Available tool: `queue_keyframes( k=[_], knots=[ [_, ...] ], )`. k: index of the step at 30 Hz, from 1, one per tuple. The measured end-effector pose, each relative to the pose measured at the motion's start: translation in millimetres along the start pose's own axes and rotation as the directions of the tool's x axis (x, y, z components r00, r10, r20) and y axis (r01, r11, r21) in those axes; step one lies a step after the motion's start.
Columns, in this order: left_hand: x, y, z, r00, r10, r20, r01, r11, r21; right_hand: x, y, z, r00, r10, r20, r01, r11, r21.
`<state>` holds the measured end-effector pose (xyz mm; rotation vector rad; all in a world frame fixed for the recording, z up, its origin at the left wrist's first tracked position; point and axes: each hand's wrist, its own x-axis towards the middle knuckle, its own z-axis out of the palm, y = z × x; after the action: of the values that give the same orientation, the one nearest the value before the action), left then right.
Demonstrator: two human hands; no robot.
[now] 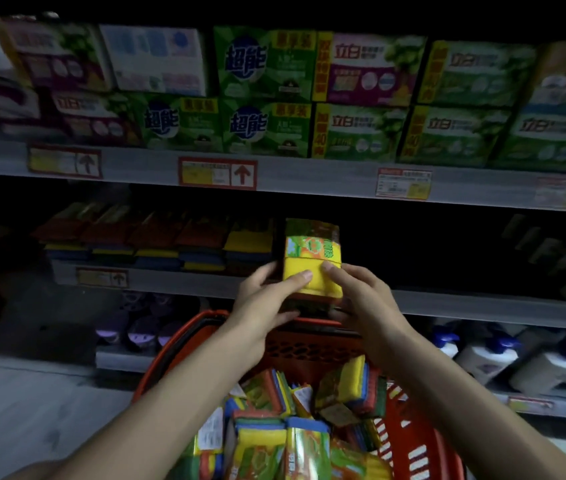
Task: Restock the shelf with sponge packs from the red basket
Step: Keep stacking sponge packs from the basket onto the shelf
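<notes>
A yellow sponge pack (311,258) with a green and orange label stands upright at the front edge of the middle shelf (482,306). My left hand (267,299) grips its left side and bottom, thumb on the yellow front. On the pack's right side, my right hand (361,303) holds it with the thumb across the front. To the left, a row of stacked sponge packs (170,244) lies on the same shelf. Below my arms, the red basket (423,445) holds several more sponge packs (292,427).
The upper shelf carries green and purple boxes (264,98) with price tags (217,173) on its rail. White pump bottles (503,358) stand on the bottom shelf at right, purple items (143,327) at left. The shelf space right of the held pack is dark.
</notes>
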<state>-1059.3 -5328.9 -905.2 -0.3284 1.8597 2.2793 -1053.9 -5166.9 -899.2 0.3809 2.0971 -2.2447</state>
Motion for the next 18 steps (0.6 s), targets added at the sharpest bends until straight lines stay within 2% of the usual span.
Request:
queue_keyframes(
  k=[2, 5, 11, 18],
  knots=[
    [7.0, -0.8, 6.2, 0.998, 0.028, -0.064, -0.027, 1.0, 0.013, 2.1, 1.0, -2.1, 0.999, -0.054, -0.006, 0.053, 0.996, -0.066],
    [17.4, -2.8, 13.8, 0.983, 0.091, -0.158, -0.088, 0.996, 0.031, 6.0, 3.6, -3.1, 0.992, -0.11, -0.061, 0.105, 0.992, -0.072],
    [29.1, -10.0, 23.1, 0.934, 0.247, -0.257, -0.196, 0.958, 0.21, 21.1, 8.7, 7.6, 0.971, -0.191, -0.14, 0.171, 0.975, -0.145],
    [34.3, -12.2, 26.0, 0.951, 0.158, -0.266, -0.11, 0.976, 0.187, 35.8, 11.6, 16.5, 0.985, -0.167, -0.049, 0.154, 0.967, -0.203]
  ],
)
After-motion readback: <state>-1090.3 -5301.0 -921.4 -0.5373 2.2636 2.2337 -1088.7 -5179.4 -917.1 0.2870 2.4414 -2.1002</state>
